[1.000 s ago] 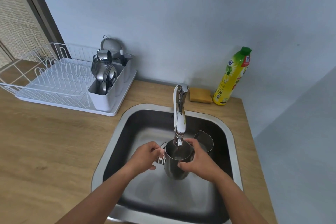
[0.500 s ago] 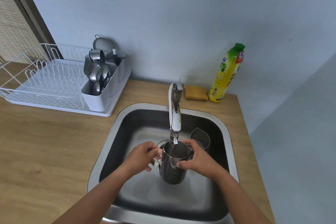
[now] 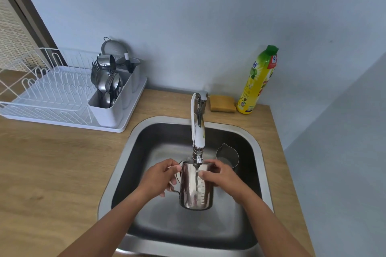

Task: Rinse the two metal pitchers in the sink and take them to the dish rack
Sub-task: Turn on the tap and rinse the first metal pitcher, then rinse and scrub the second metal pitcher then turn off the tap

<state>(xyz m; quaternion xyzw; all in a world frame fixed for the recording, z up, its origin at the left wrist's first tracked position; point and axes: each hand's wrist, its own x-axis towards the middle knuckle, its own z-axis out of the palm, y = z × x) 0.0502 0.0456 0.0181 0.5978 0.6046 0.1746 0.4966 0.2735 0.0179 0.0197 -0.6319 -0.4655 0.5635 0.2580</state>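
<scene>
Wood-grain countertop [image 3: 52,162] carries a rounded-square brushed steel sink [image 3: 259,158], with a white wire dish rack [image 3: 48,94] well to its left and a yellow ribbed soap bottle [image 3: 259,81] plus flat tan sponge [image 3: 222,103] behind it. Polished cylindrical metal pitcher [image 3: 195,190] is upright above the basin under the chrome faucet [image 3: 198,129], water streaming down its wall; second pitcher [image 3: 227,154] stands on the basin floor behind-right. Left hand [image 3: 160,177] is curled around the handle, right hand [image 3: 221,177] clasps rim and side.

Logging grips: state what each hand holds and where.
Both hold one pitcher under the tap: left hand at its handle, right hand on the body near the rim.
</scene>
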